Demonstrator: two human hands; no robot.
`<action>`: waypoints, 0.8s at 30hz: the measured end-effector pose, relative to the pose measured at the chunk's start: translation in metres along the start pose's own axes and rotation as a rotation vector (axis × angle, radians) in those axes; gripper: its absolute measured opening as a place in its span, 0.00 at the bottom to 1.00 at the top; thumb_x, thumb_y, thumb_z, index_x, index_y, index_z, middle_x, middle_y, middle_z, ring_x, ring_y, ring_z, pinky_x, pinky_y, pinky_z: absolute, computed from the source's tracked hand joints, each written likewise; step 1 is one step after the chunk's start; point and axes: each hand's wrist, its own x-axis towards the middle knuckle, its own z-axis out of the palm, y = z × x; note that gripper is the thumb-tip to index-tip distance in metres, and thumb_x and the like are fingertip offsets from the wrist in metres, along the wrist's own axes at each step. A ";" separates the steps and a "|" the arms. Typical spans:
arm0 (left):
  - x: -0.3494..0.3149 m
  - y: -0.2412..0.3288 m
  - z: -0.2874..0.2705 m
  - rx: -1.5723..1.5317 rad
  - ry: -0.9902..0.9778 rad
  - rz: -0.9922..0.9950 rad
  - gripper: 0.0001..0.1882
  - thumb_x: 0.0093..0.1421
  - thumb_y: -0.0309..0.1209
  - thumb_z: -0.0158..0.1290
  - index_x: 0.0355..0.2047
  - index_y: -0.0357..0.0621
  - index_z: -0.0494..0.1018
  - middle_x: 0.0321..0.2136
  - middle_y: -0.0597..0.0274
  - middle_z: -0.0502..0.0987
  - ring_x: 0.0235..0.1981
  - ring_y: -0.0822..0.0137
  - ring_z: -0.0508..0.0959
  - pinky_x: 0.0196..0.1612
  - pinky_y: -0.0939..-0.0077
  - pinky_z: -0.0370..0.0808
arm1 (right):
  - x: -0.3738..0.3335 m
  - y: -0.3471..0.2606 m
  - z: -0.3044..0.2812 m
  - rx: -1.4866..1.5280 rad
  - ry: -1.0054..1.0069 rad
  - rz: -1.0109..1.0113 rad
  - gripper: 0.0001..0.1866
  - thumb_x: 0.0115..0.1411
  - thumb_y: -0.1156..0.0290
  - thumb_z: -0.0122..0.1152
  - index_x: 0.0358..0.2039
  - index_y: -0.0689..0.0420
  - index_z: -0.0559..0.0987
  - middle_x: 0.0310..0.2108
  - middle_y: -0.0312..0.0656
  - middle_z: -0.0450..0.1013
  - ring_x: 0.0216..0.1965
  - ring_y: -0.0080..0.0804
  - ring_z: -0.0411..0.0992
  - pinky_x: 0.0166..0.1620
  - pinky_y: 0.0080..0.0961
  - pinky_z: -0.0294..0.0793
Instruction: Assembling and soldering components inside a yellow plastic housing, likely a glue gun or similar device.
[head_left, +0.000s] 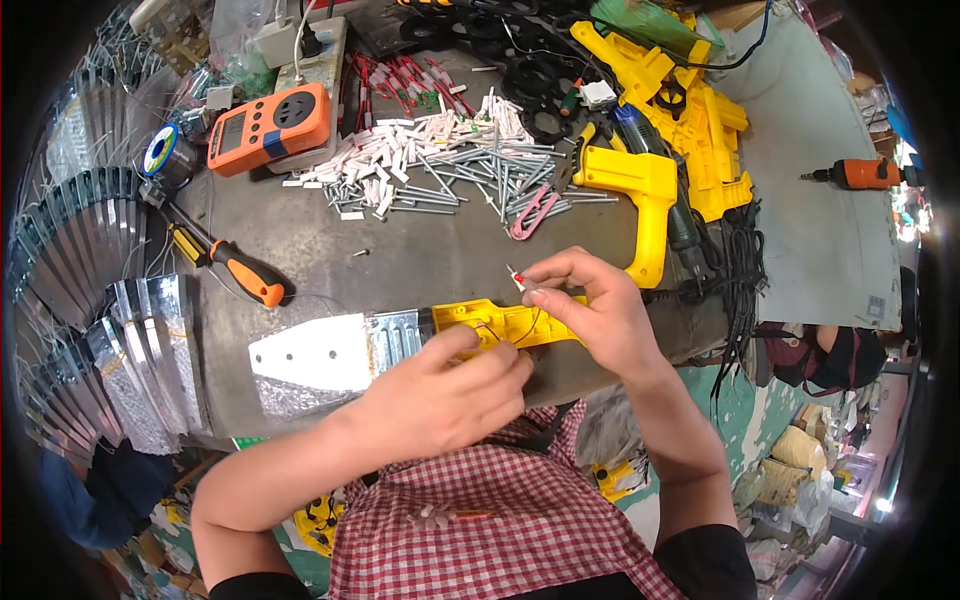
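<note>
An open yellow plastic housing half (517,318) lies in front of me, joined at its left end to a ribbed metal piece (398,334) and a flat white plate (318,345) with holes. My left hand (455,390) curls over the housing, fingers bent down into it; whatever the fingertips hold is hidden. Thin dark wires (493,331) show inside the housing beside those fingers. Just above the housing, my right hand (595,305) pinches a small red-and-white part (518,279) with a thin metal tip between thumb and forefinger.
Beyond my hands lie piled screws (490,170), small white sleeves (440,135), pink-handled pliers (537,208) and yellow housings (710,140). An orange meter (270,128) and an orange-black screwdriver (250,275) are at left, near stacked metal plates (85,225). Black cables (737,270) hang at right.
</note>
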 end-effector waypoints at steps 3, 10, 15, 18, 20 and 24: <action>0.004 -0.007 0.000 0.032 -0.181 -0.021 0.09 0.51 0.34 0.51 0.33 0.52 0.71 0.36 0.73 0.73 0.44 0.74 0.70 0.47 0.71 0.64 | -0.002 0.008 -0.002 0.095 0.030 0.065 0.08 0.56 0.76 0.62 0.38 0.60 0.79 0.32 0.37 0.73 0.36 0.22 0.71 0.41 0.19 0.69; 0.002 -0.030 0.006 -0.290 -0.044 -0.260 0.14 0.46 0.27 0.57 0.35 0.48 0.72 0.34 0.67 0.71 0.39 0.65 0.71 0.43 0.68 0.65 | -0.011 0.001 0.008 0.431 0.053 0.130 0.07 0.59 0.79 0.58 0.38 0.61 0.78 0.33 0.36 0.73 0.37 0.21 0.70 0.43 0.19 0.70; -0.005 -0.037 0.012 -0.499 0.161 -0.608 0.11 0.47 0.17 0.55 0.32 0.39 0.68 0.39 0.57 0.71 0.41 0.53 0.70 0.44 0.64 0.68 | -0.007 -0.006 0.009 -0.167 -0.116 -0.324 0.08 0.53 0.75 0.63 0.35 0.57 0.79 0.34 0.34 0.72 0.42 0.26 0.68 0.48 0.28 0.63; -0.004 -0.038 0.013 -0.550 0.125 -0.628 0.11 0.48 0.17 0.55 0.31 0.39 0.68 0.40 0.57 0.71 0.42 0.53 0.70 0.44 0.64 0.69 | -0.009 -0.009 0.015 -0.794 -0.165 -0.644 0.11 0.47 0.70 0.60 0.33 0.54 0.78 0.35 0.33 0.70 0.46 0.31 0.66 0.50 0.37 0.55; -0.003 -0.037 0.012 -0.563 0.130 -0.620 0.11 0.48 0.17 0.55 0.31 0.39 0.68 0.41 0.57 0.71 0.42 0.53 0.70 0.44 0.64 0.69 | -0.008 -0.016 0.018 -0.948 -0.178 -0.640 0.10 0.49 0.71 0.55 0.33 0.55 0.78 0.34 0.33 0.69 0.46 0.31 0.66 0.49 0.40 0.56; -0.005 -0.037 0.014 -0.570 0.146 -0.607 0.10 0.48 0.19 0.55 0.31 0.39 0.68 0.41 0.57 0.72 0.42 0.53 0.70 0.45 0.64 0.69 | -0.010 -0.019 0.024 -1.042 -0.192 -0.662 0.09 0.49 0.71 0.55 0.32 0.55 0.77 0.34 0.33 0.69 0.46 0.31 0.66 0.49 0.40 0.56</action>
